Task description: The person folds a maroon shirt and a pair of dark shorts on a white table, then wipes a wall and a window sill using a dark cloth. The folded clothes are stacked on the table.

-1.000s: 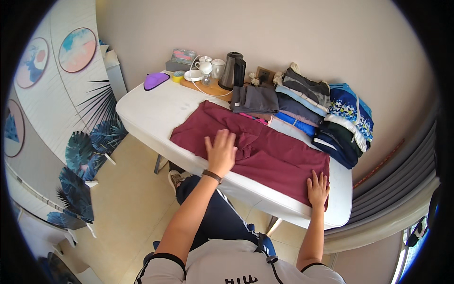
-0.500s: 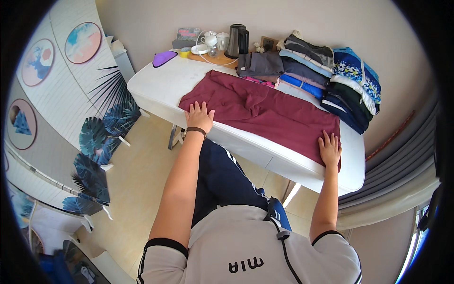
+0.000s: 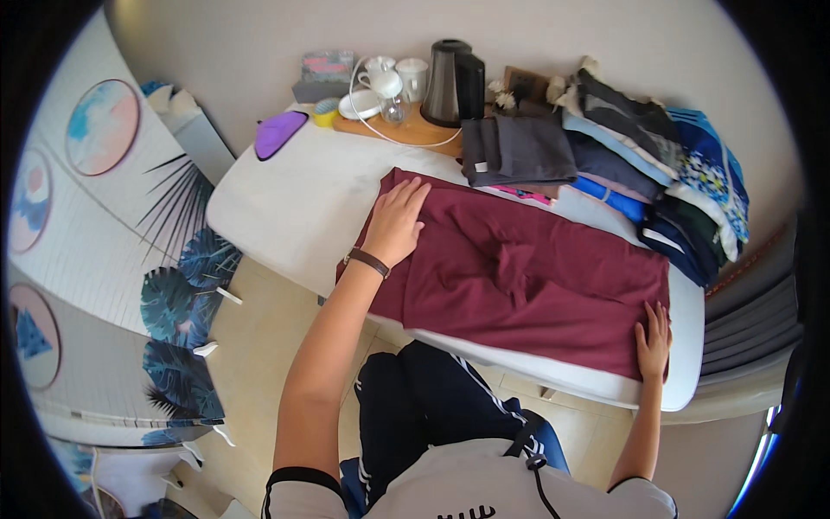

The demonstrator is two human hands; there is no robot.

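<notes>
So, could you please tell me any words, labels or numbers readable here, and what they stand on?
Pale shirt: dark lettering, cut off by the lower edge; not fully readable.
Grey-and-pink box: markings too blurred to read.
White tag on the folded grey garment: too small to read.

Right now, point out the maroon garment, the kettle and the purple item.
Maroon garment (image 3: 536, 281): head view, the middle of its cloth.
Kettle (image 3: 444, 88): head view, its dark metallic body.
Purple item (image 3: 279, 135): head view, its upper face.

Dark lettering (image 3: 478, 512) on pale shirt (image 3: 450, 476), partly cut off; print on box (image 3: 327, 67) unreadable.
</notes>
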